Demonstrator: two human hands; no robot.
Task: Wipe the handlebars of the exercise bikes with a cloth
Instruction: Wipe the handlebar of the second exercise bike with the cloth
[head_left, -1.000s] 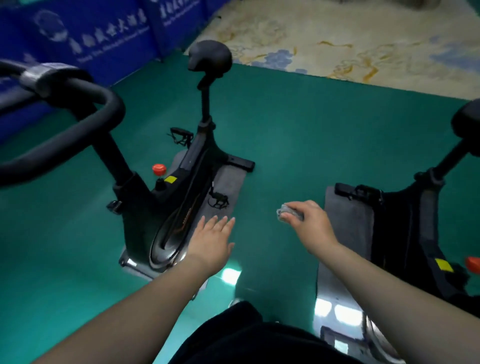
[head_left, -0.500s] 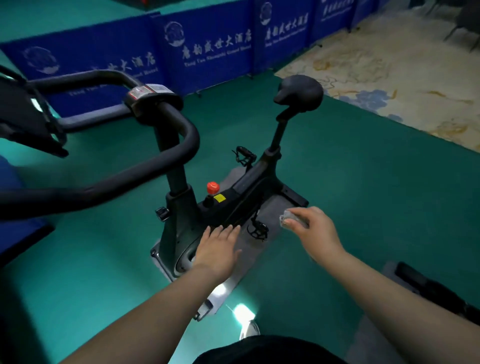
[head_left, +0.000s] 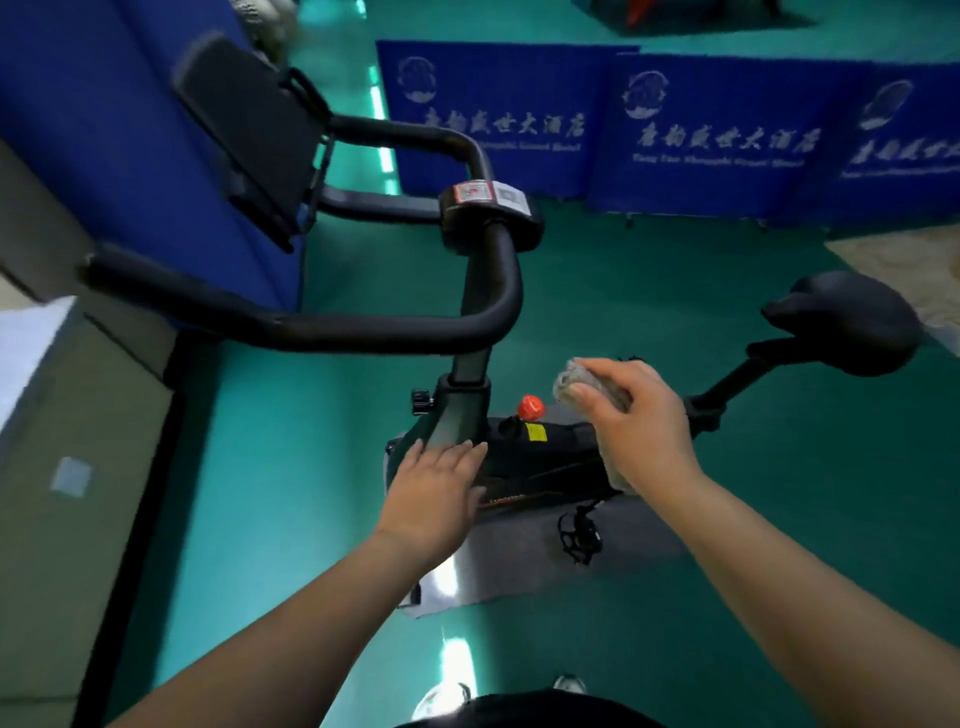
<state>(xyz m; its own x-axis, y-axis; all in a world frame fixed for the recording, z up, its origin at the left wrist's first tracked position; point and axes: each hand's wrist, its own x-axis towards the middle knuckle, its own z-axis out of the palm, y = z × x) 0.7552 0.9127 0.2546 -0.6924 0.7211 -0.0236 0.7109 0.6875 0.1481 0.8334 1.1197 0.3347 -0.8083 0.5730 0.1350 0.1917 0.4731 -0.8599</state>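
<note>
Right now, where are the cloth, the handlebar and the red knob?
cloth (head_left: 571, 382): head view, on the bunched grey end showing past the right hand's fingers.
handlebar (head_left: 363, 327): head view, on the near black bar's straight run.
red knob (head_left: 531, 406): head view, on its cap.

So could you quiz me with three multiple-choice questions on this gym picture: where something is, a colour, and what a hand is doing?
1. Where is the cloth?
A. in the right hand
B. on the saddle
C. on the floor

2. What colour is the knob on the bike frame?
A. yellow
B. red
C. white

3. How is the left hand?
A. gripping the handlebar
B. clenched in a fist
C. fingers straight, holding nothing

Answers:
1 A, the right hand pinches it.
2 B, it shows bright red.
3 C, its fingers lie flat and empty, below the handlebar.
</note>
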